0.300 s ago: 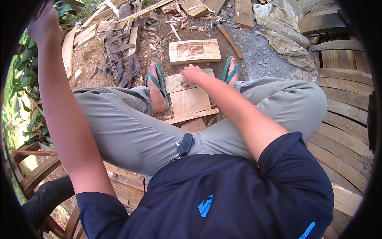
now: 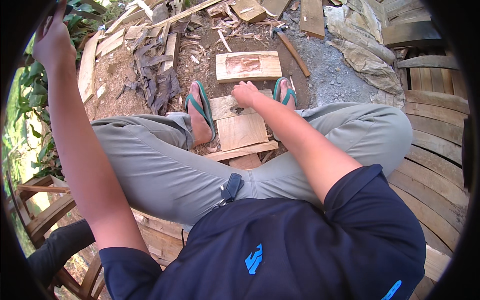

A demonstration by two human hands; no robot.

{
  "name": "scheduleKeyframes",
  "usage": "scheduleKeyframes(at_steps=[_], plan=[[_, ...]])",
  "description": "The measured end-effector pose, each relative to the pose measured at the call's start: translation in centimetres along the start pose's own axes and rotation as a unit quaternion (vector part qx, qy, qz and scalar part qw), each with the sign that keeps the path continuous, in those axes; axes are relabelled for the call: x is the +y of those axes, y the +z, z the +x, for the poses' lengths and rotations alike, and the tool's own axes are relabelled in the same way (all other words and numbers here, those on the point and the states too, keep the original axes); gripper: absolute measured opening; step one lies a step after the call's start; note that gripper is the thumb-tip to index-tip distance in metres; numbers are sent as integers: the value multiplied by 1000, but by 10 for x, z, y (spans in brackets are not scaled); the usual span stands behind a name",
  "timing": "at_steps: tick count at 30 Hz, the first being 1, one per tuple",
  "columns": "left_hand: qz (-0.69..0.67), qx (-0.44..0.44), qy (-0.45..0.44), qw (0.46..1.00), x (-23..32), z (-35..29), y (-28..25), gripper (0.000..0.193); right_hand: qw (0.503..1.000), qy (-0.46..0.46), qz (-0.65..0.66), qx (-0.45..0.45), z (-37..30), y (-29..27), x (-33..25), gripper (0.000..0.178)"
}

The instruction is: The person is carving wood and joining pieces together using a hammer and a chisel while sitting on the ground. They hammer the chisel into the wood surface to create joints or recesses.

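At the far left my left hand (image 2: 54, 42) is raised, its fingers closed round something dark at the picture's rim that I cannot make out. Between my feet lies a light wooden board (image 2: 243, 132), with a rougher wood piece (image 2: 223, 108) across its far end. That piece has a dark knot hole. My right hand (image 2: 245, 94) is at the far edge of the rough piece, just beyond the hole, with its fingers curled in; whether they pinch anything is hidden. Farther out sits a thick wooden block (image 2: 272, 65) with a shallow reddish hollow cut in its top.
A hammer (image 2: 292, 51) with a wooden handle lies right of the block. Wood offcuts (image 2: 248, 10) and chips cover the ground ahead. Crumpled sacks (image 2: 357, 45) lie on grey gravel (image 2: 325, 75). Slatted wood (image 2: 435, 130) stands at my right, green plants (image 2: 37, 90) at my left.
My right hand has shifted slightly away from me on the rough piece, baring more of the knot hole. My left hand stays raised. The whole view has moved a little.
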State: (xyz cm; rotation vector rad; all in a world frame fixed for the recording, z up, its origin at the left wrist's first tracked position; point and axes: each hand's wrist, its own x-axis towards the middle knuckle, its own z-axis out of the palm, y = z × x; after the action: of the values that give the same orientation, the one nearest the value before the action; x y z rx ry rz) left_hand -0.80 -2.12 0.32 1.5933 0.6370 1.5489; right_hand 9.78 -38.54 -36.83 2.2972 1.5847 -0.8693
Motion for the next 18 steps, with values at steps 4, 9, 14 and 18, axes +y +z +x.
scheduleKeyframes(at_steps=[4,9,14,18], plan=[[2,6,-22,1000,0,-2,5,48,997,-47,-41,-37,10,-15,4,24],[33,-42,-14,998,2,-11,22,60,998,-35,41,-39,31,-61,11,28],[63,-89,-23,994,-23,-31,49,48,954,89,113,264,51,-102,103,36],[101,-101,-32,989,-18,-39,61,51,976,8,60,209,36,-81,152,81]])
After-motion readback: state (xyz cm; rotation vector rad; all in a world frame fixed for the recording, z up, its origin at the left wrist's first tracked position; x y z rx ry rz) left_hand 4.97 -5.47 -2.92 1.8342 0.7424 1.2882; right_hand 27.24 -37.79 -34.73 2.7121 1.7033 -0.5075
